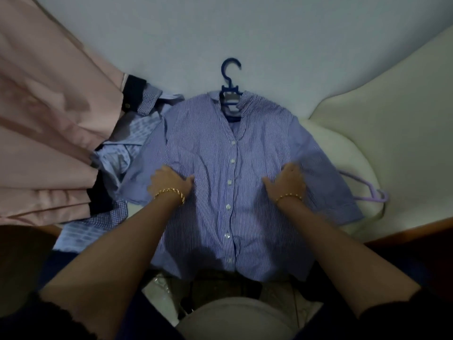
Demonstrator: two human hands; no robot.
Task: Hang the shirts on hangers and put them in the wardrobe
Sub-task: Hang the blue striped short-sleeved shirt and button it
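- While the striped shirt (pixel 220 192) lies flat and buttoned at the near edge of the bed (pixel 269 33), the hook of a blue hanger (pixel 230 74) sticks out of its collar.
- The left hand (pixel 169 182) and right hand (pixel 286 180) rest on the shirt's front, thumbs pointing inward; I cannot tell whether the fingers grasp the cloth.
- A purple hanger (pixel 365 190) lies beside the right sleeve, and checked shirts (pixel 115 153) are heaped at the left edge.

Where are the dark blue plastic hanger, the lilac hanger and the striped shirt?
dark blue plastic hanger (pixel 230 89): head view, its neck.
lilac plastic hanger (pixel 384 195): head view, its end.
blue striped shirt (pixel 210 143): head view, chest panel.
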